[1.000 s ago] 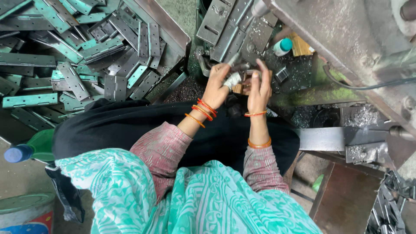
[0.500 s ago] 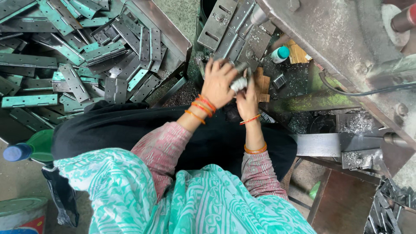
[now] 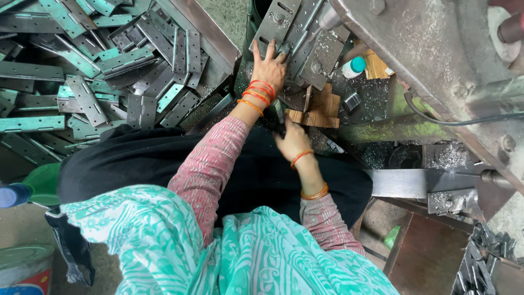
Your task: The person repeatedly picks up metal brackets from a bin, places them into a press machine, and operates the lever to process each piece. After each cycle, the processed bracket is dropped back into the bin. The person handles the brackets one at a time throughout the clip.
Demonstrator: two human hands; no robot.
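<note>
My left hand (image 3: 268,66) reaches forward with its fingers spread flat on a stack of grey metal hinge plates (image 3: 297,33) leaning against the machine. Orange and red bangles ring that wrist. My right hand (image 3: 292,141) stays lower, close to my lap, with its fingers curled on a short dark metal piece (image 3: 279,116) that sticks up between the two hands. Small wooden blocks (image 3: 319,106) lie just right of both hands.
A big heap of grey and teal hinge plates (image 3: 93,71) fills the left. A heavy steel machine frame (image 3: 436,49) with a black cable runs down the right, with metal shavings (image 3: 447,155) below it. A small white bottle with a teal cap (image 3: 352,66) stands near the blocks.
The hands were together on a small shiny part. Now my left hand has stretched forward onto the hinge stack and my right hand has dropped back towards my lap.
</note>
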